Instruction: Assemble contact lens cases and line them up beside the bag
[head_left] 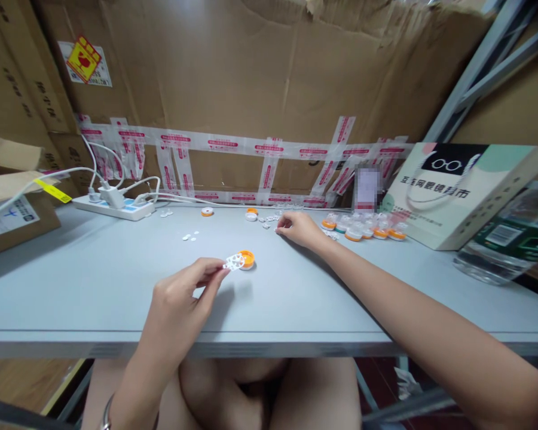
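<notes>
Between thumb and fingers, my left hand [183,301] pinches a flat white plastic piece with cut-out holes [234,262], held above the grey table. Just behind that piece sits a round orange and white case [247,259] on the tabletop. My right hand [298,228] reaches farther back, its fingertips pinched together at the tabletop beside small white pieces [269,222]; what they grip is too small to make out. A smaller orange and white round part [251,214] lies to the left of that hand. Several small white discs [190,237] lie on the table's left half.
Several orange-rimmed clear cases [363,230] cluster at the right, by a paper bag [430,197] and a large water bottle [506,233]. A white power strip [114,204] with cables stands back left, near a cardboard box [20,209]. Behind rises a big taped carton [233,83].
</notes>
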{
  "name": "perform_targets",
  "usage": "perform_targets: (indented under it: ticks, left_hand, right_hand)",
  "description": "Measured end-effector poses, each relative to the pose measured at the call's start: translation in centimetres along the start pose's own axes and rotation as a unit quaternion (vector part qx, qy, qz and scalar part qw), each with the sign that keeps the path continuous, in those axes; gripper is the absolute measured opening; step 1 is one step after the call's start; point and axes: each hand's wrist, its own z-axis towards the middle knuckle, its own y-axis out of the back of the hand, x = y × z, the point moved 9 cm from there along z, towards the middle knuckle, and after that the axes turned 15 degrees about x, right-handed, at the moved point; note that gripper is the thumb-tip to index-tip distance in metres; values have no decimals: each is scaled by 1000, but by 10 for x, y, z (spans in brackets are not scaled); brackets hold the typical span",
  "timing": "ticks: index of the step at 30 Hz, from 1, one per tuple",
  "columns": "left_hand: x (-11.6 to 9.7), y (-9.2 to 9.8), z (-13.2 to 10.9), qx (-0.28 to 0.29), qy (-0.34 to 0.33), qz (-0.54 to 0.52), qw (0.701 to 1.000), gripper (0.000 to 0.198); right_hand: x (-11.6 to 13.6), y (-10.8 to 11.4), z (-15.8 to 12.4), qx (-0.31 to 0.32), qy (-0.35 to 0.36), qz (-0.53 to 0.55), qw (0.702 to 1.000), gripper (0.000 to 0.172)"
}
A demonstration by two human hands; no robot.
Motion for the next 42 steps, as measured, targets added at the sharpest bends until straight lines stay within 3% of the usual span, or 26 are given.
perform_targets:
  ticks: [3, 12, 21, 25, 32, 38, 42]
  left_hand:
    - [0, 0, 0, 3, -1, 1, 1000, 4]
    - [0, -1, 2, 7, 3, -1, 1000, 5]
    - [2, 0, 0, 5, 7, -10, 1000, 4]
    - [2, -1, 1, 8, 10, -10, 1000, 4]
    - [1, 0, 0, 5, 1, -6, 1000, 4]
    - [4, -1, 0, 15, 17, -10, 1000, 3]
    - [5, -1, -1, 12, 18, -15, 1000, 3]
  right_hand:
    - [2, -4, 2, 14, -2, 2, 1000, 20]
    - [-4, -7, -3, 90, -23, 53, 994, 10]
    - [0, -3, -13, 163, 18, 74, 984, 24]
    - [4, -8, -12, 172, 30, 63, 983, 21]
    - [1, -5, -15, 182, 36, 61, 981, 36]
    - [10, -5, -14, 160, 46, 72, 983, 13]
    - [17, -5, -15, 148, 58, 100, 982, 8]
